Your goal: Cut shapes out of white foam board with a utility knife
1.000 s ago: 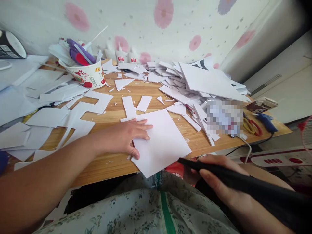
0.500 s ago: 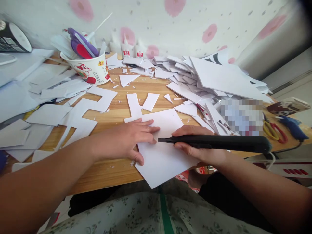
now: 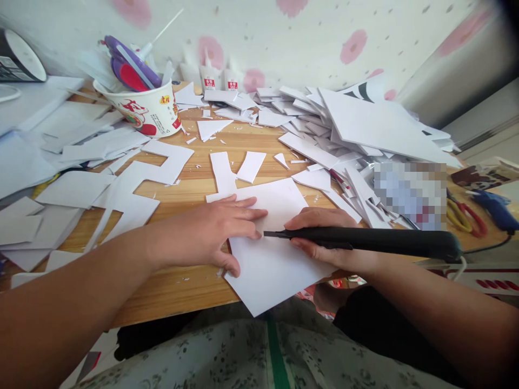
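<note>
A white foam board sheet [image 3: 279, 283] lies at the table's front edge, its near corner jutting past it. My left hand [image 3: 223, 229] rests on the sheet's left part, fingers spread and palm down, holding nothing. My right hand [image 3: 324, 232] is wrapped round a long black utility knife [image 3: 377, 241], which points left. Its narrow tip is at the sheet's surface, just right of my left fingertips; whether it cuts in cannot be made out. Beyond the sheet lie two small white strips [image 3: 251, 166], [image 3: 223, 172].
White offcuts [image 3: 316, 129] are heaped at the back right, and cut pieces [image 3: 133, 183] spread on the left. A paper tub [image 3: 156, 116] holds tools. Glue bottles [image 3: 208, 75] stand by the wall. Pliers [image 3: 466, 213] and a blue tool [image 3: 494, 208] lie at right.
The camera view has shifted slightly. Both hands, the knife and the sheet keep nearly the same positions relative to one another.
</note>
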